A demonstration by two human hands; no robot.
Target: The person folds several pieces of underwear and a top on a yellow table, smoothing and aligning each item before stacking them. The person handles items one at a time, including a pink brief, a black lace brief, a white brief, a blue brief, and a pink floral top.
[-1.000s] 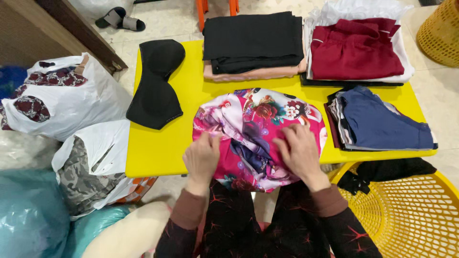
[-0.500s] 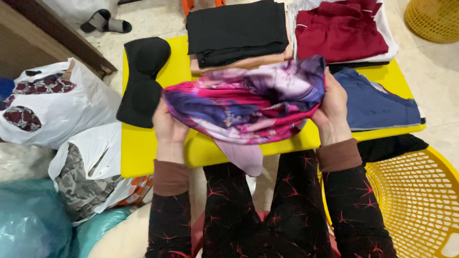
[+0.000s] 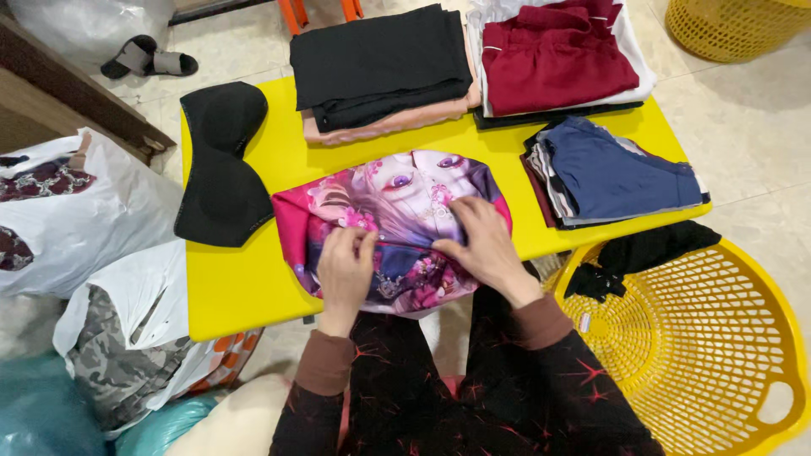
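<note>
Pressing down on a pink and purple printed cloth (image 3: 393, 224) at the 6 o'clock edge of the yellow desk (image 3: 241, 283), both hands side by side, near edge of the cloth hanging slightly over the desk's rim. Left hand (image 3: 345, 268) at 7 o'clock of the cloth, fingers curled and pinching a fold of the fabric. Right hand (image 3: 483, 245) at 5 o'clock of the cloth, fingers bent, fingertips gripping the same fold just beside the left hand. Dark sleeves with brown cuffs below both wrists.

Lying at 9 o'clock of the cloth, a black padded bra (image 3: 221, 165), close to but apart from it. Stacked at 12 o'clock, a pile of folded black clothes (image 3: 380, 63) on top of a peach piece. Resting at 1 o'clock, a folded maroon garment (image 3: 557, 59) on white fabric. Sitting at 3 o'clock, a stack of folded navy blue clothes (image 3: 612, 173) at the desk's edge. Standing on the floor at 4 o'clock, a yellow plastic basket (image 3: 710, 338) with a black garment (image 3: 638, 253) draped over its rim. Crowding the floor at 8 to 9 o'clock, white plastic bags (image 3: 80, 219) stuffed with clothes. Lying at 11 o'clock on the tiled floor, 1 pair of grey sandals (image 3: 148, 59).
</note>
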